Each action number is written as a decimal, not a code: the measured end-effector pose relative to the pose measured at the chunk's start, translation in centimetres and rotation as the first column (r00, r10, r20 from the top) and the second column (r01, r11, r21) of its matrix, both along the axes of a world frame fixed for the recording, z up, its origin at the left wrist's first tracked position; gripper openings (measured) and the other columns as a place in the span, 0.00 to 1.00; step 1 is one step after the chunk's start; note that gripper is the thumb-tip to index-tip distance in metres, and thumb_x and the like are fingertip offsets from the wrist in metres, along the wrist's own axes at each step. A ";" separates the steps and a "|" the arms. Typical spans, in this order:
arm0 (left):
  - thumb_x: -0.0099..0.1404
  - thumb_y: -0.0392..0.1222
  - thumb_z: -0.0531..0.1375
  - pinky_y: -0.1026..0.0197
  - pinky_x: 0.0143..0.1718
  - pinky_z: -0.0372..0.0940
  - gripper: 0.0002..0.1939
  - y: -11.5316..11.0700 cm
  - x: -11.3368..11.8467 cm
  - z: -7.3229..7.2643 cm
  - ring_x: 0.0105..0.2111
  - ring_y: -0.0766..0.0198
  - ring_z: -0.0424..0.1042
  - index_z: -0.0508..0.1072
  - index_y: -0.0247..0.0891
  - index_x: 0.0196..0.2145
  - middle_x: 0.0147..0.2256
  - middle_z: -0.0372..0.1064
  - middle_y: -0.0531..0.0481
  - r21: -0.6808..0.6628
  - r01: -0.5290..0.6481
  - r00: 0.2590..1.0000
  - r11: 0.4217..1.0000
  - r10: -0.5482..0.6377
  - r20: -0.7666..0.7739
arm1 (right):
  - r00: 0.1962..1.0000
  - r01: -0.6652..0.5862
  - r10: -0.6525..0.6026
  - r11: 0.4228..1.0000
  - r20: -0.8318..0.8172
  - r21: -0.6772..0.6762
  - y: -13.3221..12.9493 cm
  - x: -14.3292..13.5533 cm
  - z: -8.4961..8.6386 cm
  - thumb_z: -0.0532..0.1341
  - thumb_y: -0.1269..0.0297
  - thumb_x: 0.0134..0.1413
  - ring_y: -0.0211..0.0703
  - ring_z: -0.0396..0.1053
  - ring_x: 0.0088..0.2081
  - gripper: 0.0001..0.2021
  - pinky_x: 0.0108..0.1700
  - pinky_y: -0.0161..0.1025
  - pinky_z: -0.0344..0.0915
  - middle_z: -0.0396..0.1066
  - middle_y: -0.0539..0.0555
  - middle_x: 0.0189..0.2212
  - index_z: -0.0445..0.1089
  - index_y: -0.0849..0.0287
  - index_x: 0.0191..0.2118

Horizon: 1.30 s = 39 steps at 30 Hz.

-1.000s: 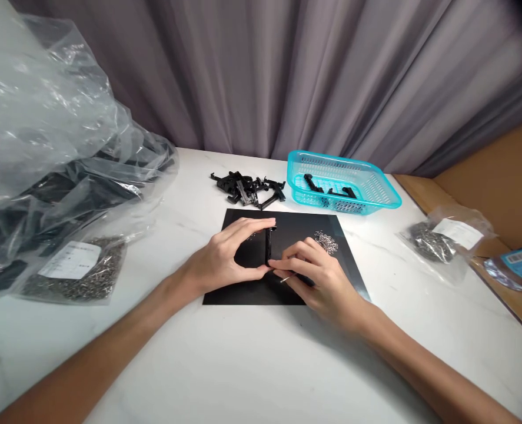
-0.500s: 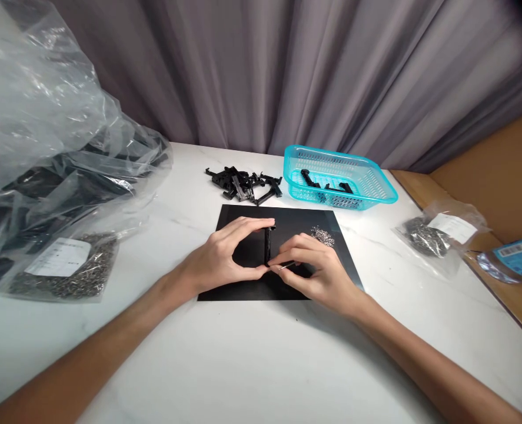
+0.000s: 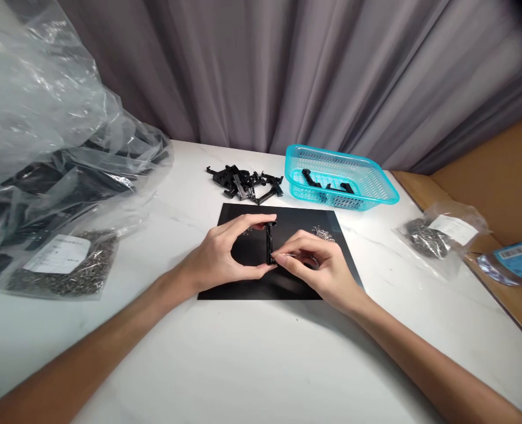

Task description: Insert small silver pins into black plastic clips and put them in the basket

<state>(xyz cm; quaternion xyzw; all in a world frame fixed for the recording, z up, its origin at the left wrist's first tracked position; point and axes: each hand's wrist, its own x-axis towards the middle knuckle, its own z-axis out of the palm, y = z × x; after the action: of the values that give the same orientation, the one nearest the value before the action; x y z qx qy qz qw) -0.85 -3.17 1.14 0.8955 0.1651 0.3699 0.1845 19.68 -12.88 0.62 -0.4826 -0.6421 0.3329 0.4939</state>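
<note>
Between its thumb and fingertips, my left hand holds a narrow black plastic part upright by its two ends. My right hand is closed on a slim, shiny metal tool; its exact kind is mostly hidden by the fingers. The right fingertips touch or nearly touch the lower end of the part. Both hands are over a black mat. On the mat, beyond my right hand, lies a pile of tiny silvery metal pieces, partly covered by that hand.
Behind the mat lie several black plastic parts in a heap. A blue basket beside them holds more. Clear bags of small metal pieces lie left and right. A large plastic bag fills the left side; grey curtains hang behind.
The black part has turned slightly in my left hand and shifted a little right. My right thumb and fingers have moved slightly up along its lower end.
</note>
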 end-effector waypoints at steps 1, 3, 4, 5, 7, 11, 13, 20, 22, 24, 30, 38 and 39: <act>0.58 0.38 0.71 0.56 0.54 0.75 0.34 0.0 0.0 0.0 0.50 0.55 0.79 0.69 0.42 0.60 0.54 0.76 0.46 -0.003 -0.003 1.000 1.000 0.003 0.000 | 1.000 -0.011 0.011 1.000 0.012 0.000 0.0 -0.1 0.0 0.66 0.62 0.63 0.39 0.65 0.31 0.05 0.28 0.37 0.59 0.74 0.53 0.34 0.81 0.54 0.38; 0.57 0.38 0.71 0.56 0.53 0.76 0.34 0.1 0.0 -0.1 0.49 0.55 0.79 0.69 0.43 0.60 0.54 0.76 0.46 -0.008 -0.009 1.000 1.000 0.009 0.000 | 1.000 -0.019 0.018 1.000 0.022 0.006 0.0 -0.2 0.0 0.66 0.62 0.64 0.39 0.65 0.31 0.05 0.28 0.38 0.60 0.74 0.53 0.34 0.81 0.54 0.38; 0.57 0.38 0.71 0.56 0.53 0.76 0.34 0.1 0.0 -0.1 0.49 0.55 0.79 0.69 0.43 0.60 0.54 0.76 0.46 -0.006 -0.009 1.000 1.000 0.009 0.001 | 1.000 -0.017 0.016 1.000 0.021 0.010 0.0 -0.2 -0.1 0.66 0.62 0.64 0.39 0.65 0.31 0.05 0.28 0.38 0.60 0.74 0.53 0.34 0.81 0.54 0.39; 0.57 0.38 0.71 0.56 0.53 0.76 0.34 0.1 0.0 -0.1 0.49 0.55 0.79 0.69 0.42 0.60 0.54 0.76 0.46 -0.003 -0.008 1.000 1.000 0.008 -0.001 | 1.000 -0.013 0.012 1.000 0.016 0.010 0.0 -0.2 -0.2 0.66 0.63 0.64 0.38 0.64 0.30 0.05 0.28 0.38 0.59 0.74 0.53 0.34 0.81 0.54 0.39; 0.58 0.38 0.71 0.56 0.53 0.75 0.33 0.0 0.0 -0.1 0.50 0.56 0.79 0.69 0.42 0.60 0.54 0.76 0.45 0.002 -0.004 1.000 1.000 0.004 -0.003 | 1.000 -0.010 0.010 1.000 0.008 0.005 0.0 -0.2 -0.3 0.66 0.62 0.63 0.38 0.64 0.30 0.05 0.28 0.38 0.59 0.74 0.53 0.34 0.81 0.54 0.39; 0.57 0.39 0.71 0.55 0.53 0.76 0.33 -0.1 0.0 -0.1 0.50 0.55 0.79 0.69 0.42 0.60 0.54 0.76 0.45 0.003 -0.021 1.000 1.000 0.021 -0.002 | 0.999 -0.034 0.034 0.999 0.034 -0.008 0.1 0.0 -0.2 0.66 0.61 0.63 0.38 0.63 0.29 0.06 0.27 0.37 0.59 0.74 0.53 0.33 0.81 0.54 0.38; 0.57 0.38 0.71 0.55 0.53 0.76 0.33 -0.1 0.0 -0.2 0.50 0.55 0.79 0.69 0.42 0.60 0.54 0.76 0.46 0.000 -0.025 1.000 1.000 0.025 -0.001 | 0.997 -0.056 0.055 0.998 0.062 0.001 0.2 0.2 0.0 0.66 0.62 0.63 0.38 0.63 0.29 0.06 0.27 0.37 0.59 0.73 0.53 0.33 0.81 0.55 0.38; 0.56 0.35 0.71 0.56 0.56 0.74 0.35 -0.1 -0.1 -0.4 0.53 0.55 0.78 0.68 0.42 0.60 0.56 0.75 0.46 0.004 -0.023 1.000 1.000 0.023 -0.015 | 0.976 -0.143 0.132 0.988 0.175 0.051 0.3 0.9 0.0 0.66 0.64 0.63 0.37 0.63 0.28 0.04 0.30 0.38 0.61 0.74 0.51 0.31 0.80 0.55 0.40; 0.56 0.35 0.71 0.56 0.56 0.74 0.35 -0.1 -0.1 -0.5 0.52 0.55 0.78 0.68 0.42 0.60 0.56 0.75 0.46 0.003 -0.029 0.999 1.000 0.029 -0.017 | 0.970 -0.145 0.131 0.988 0.205 0.055 0.3 1.0 0.0 0.65 0.63 0.64 0.38 0.64 0.29 0.05 0.31 0.38 0.62 0.75 0.51 0.32 0.80 0.55 0.41; 0.57 0.36 0.71 0.56 0.55 0.75 0.34 -0.2 0.0 -0.5 0.52 0.55 0.78 0.68 0.42 0.60 0.55 0.75 0.46 0.005 -0.032 0.999 0.999 0.032 -0.022 | 0.967 -0.145 0.129 0.988 0.219 0.059 0.4 1.0 -0.1 0.64 0.63 0.66 0.38 0.64 0.30 0.06 0.32 0.38 0.63 0.75 0.52 0.33 0.79 0.55 0.40; 0.58 0.38 0.70 0.52 0.59 0.72 0.33 -0.3 0.1 -0.8 0.54 0.53 0.77 0.68 0.43 0.60 0.56 0.75 0.47 0.024 -0.026 0.998 0.999 0.028 -0.058 | 0.968 -0.131 0.119 0.991 0.220 0.040 0.6 1.0 -0.3 0.65 0.63 0.64 0.40 0.66 0.33 0.04 0.34 0.39 0.65 0.73 0.53 0.34 0.79 0.55 0.39; 0.57 0.38 0.71 0.54 0.56 0.74 0.33 -0.3 0.1 -0.9 0.52 0.53 0.78 0.69 0.41 0.59 0.54 0.76 0.45 0.004 -0.021 0.998 1.000 0.021 -0.054 | 0.967 -0.173 0.162 0.984 0.198 0.040 0.5 1.4 -0.1 0.67 0.67 0.61 0.39 0.66 0.32 0.02 0.33 0.38 0.64 0.73 0.51 0.34 0.79 0.55 0.39; 0.57 0.38 0.71 0.54 0.56 0.74 0.33 -0.3 0.1 -0.8 0.52 0.53 0.78 0.69 0.41 0.59 0.54 0.76 0.45 0.004 -0.018 0.998 1.000 0.018 -0.055 | 0.963 -0.181 0.169 0.983 0.208 0.040 0.5 1.4 -0.1 0.67 0.67 0.62 0.39 0.67 0.33 0.02 0.33 0.38 0.64 0.73 0.51 0.34 0.79 0.55 0.39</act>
<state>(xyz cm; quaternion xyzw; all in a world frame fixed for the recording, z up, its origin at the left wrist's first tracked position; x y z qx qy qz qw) -0.71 -3.46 0.31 0.9041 0.1775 0.3470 0.1750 21.11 -12.36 0.54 -0.4406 -0.7389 0.3051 0.4083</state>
